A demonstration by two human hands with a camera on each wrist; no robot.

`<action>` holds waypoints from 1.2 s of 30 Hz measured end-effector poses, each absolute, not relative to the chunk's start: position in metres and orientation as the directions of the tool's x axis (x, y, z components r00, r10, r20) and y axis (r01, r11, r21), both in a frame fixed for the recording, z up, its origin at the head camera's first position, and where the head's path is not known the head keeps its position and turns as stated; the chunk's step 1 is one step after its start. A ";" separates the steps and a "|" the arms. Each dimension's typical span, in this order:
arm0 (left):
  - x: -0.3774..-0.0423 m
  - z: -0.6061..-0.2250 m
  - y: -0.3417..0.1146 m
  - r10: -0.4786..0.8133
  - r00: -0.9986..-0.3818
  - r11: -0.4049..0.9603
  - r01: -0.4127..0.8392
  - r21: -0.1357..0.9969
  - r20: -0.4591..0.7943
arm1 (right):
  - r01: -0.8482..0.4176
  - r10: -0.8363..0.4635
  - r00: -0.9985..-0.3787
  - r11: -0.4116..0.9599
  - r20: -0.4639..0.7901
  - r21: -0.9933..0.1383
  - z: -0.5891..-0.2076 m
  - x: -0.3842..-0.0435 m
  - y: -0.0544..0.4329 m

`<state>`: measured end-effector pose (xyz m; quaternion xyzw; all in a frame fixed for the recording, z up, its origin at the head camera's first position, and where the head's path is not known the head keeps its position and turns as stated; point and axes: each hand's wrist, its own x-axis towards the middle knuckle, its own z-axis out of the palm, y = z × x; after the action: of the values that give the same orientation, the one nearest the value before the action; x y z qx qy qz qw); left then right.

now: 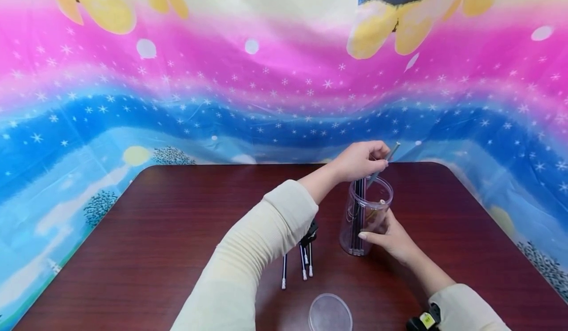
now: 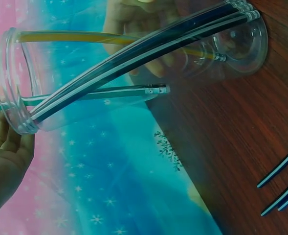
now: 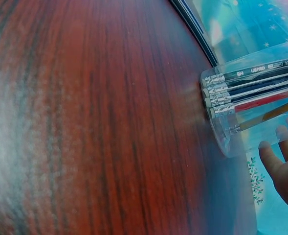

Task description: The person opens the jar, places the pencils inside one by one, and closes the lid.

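Note:
A clear plastic jar [image 1: 343, 235] stands on the table, tilted slightly. My right hand [image 1: 392, 237] grips its side, thumb in front and fingers behind; in the right wrist view the fingertips [image 3: 266, 147] lie against the wall. Above the mouth, my left hand [image 1: 361, 161] pinches a green pencil [image 2: 117, 93] near its upper end. The pencil's eraser end reaches down inside the jar. Several dark pencils [image 2: 148, 56], a red pencil [image 3: 266, 100] and a yellow pencil [image 2: 80, 37] lean inside, eraser ends down.
Several dark pencils [image 1: 284, 272] lie on the dark red wooden table [image 1: 177, 232], left of the jar and partly hidden by the left sleeve. Near the front edge lies a round clear lid [image 1: 330, 313]. A patterned cloth [image 1: 266, 99] hangs behind the table.

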<state>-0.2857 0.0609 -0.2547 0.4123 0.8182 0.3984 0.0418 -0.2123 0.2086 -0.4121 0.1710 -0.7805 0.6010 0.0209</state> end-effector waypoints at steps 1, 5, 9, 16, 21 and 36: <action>-0.286 -0.255 0.061 0.712 -0.653 0.344 0.647 0.680 0.260 | -0.294 -0.241 -0.940 0.217 0.241 -0.931 -0.412 -0.212 0.208; -0.287 -0.259 0.060 0.723 -0.641 0.353 0.663 0.660 0.258 | -0.295 -0.239 -0.940 0.217 0.243 -0.930 -0.412 -0.213 0.209; -0.288 -0.262 0.059 0.729 -0.634 0.368 0.680 0.634 0.258 | -0.291 -0.240 -0.942 0.235 0.235 -0.927 -0.412 -0.213 0.209; -0.288 -0.264 0.057 0.741 -0.623 0.362 0.685 0.633 0.251 | -0.291 -0.241 -0.942 0.241 0.233 -0.926 -0.411 -0.214 0.209; -0.289 -0.264 0.056 0.744 -0.620 0.349 0.679 0.646 0.249 | -0.303 -0.239 -0.938 0.211 0.251 -0.929 -0.410 -0.213 0.208; -0.288 -0.261 0.049 0.710 -0.654 0.364 0.658 0.659 0.261 | -0.290 -0.240 -0.941 0.198 0.240 -0.936 -0.410 -0.213 0.208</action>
<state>-0.2880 0.0495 -0.2609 0.4146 0.8250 0.3824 0.0341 -0.2133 0.2082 -0.4098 0.1710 -0.7736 0.6098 0.0205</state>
